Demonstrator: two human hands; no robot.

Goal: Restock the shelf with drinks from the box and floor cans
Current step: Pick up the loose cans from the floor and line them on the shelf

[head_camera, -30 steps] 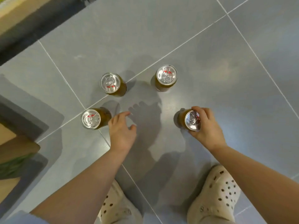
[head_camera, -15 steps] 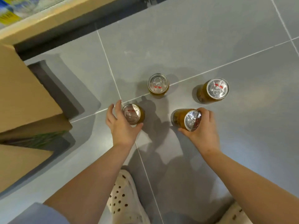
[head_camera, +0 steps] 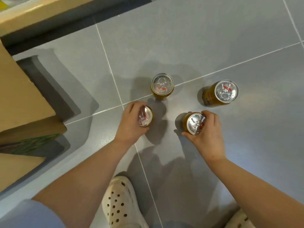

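Your left hand has its fingers curled round one gold drink can, and your right hand grips a second gold can the same way, thumb on the near side and fingers over the far rim. Both cans look tilted in your grip; whether either base has left the grey tiled floor is not clear.

Just past your left fingertips a third can stands upright on the tiles, untouched. Beyond your right fingertips and off to the outside stands the fourth can, also untouched.

By my reading you are early in the job: two floor cans are in hand but not yet shelved, two more wait on the floor, and the cardboard box, outside your left hand, has not been dealt with as far as this view shows.

Much is out of sight. The box is cut off at the left edge and its contents cannot be seen; only a strip of green printing shows on its side. Of the shelf you get just a pale bottom edge at the top left, so how full it is cannot be told. The can sides are mostly hidden and only parts of the lid lettering can be read.
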